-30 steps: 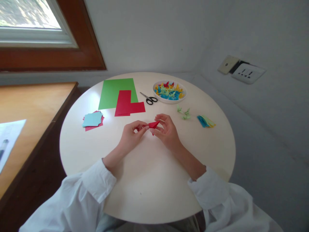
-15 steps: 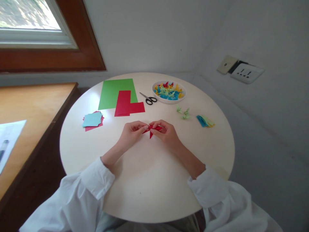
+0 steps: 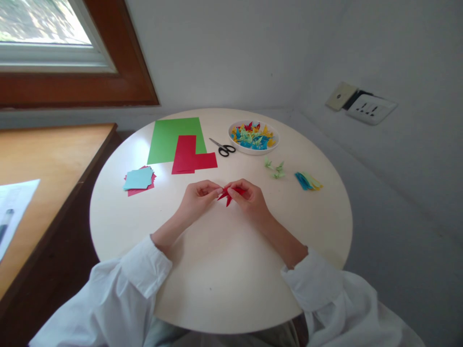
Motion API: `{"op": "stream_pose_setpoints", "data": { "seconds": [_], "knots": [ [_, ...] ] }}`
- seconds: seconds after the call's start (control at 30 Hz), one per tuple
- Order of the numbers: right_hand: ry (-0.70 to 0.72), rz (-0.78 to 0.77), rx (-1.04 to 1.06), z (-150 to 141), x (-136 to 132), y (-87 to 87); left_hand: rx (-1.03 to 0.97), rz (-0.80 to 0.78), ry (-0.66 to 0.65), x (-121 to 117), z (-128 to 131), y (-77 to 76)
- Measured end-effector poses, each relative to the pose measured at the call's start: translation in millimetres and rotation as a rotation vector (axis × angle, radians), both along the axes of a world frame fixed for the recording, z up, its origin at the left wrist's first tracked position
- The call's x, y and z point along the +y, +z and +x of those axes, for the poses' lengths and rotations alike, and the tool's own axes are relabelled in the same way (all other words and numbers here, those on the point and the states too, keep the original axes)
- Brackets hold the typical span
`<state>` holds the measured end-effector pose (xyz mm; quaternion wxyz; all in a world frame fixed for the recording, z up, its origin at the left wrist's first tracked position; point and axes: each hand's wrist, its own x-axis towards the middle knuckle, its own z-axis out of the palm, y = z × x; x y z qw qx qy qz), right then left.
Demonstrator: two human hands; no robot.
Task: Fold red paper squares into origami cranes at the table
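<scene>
A small folded red origami crane (image 3: 229, 197) with pointed tips is held between my two hands over the middle of the round white table (image 3: 217, 279). My left hand (image 3: 198, 198) pinches it at its left side between thumb and fingertips. On the other side, the thumb and fingers of my right hand (image 3: 250, 198) close on the red paper and cover part of it. Some of the folds are hidden behind the fingers.
Beyond my hands lie red paper pieces (image 3: 185, 156), a green sheet (image 3: 166, 140) and black-handled scissors (image 3: 224, 150). A white dish (image 3: 253, 152) holds several coloured paper cranes. Pale green cranes (image 3: 278, 171) and folded strips (image 3: 306, 181) lie right; a stack of paper squares (image 3: 138, 178) left.
My right hand has come lower and closed from a looser hold onto the red crane. The crane has turned, and its points show in different directions. My left hand stays nearly in place.
</scene>
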<state>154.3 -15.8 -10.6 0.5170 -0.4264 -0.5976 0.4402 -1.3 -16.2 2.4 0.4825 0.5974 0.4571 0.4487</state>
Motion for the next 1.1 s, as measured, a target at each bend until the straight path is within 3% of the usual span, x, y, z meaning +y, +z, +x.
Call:
{"op": "stream_pose_setpoints", "data": {
  "seconds": [0.47,0.77,1.1],
  "knots": [
    [-0.055,0.046,-0.051,1.5,-2.0,-1.9,-0.001,-0.190,-0.038,2.7,-4.4,-2.7],
    [-0.082,0.059,-0.104,1.4,-1.3,-3.9,0.043,-0.220,-0.020,4.5,-6.6,-3.9],
    [-0.084,0.097,-0.134,1.7,-1.5,-5.3,-0.057,-0.226,0.004,5.4,-4.1,-5.4]
  ]
}}
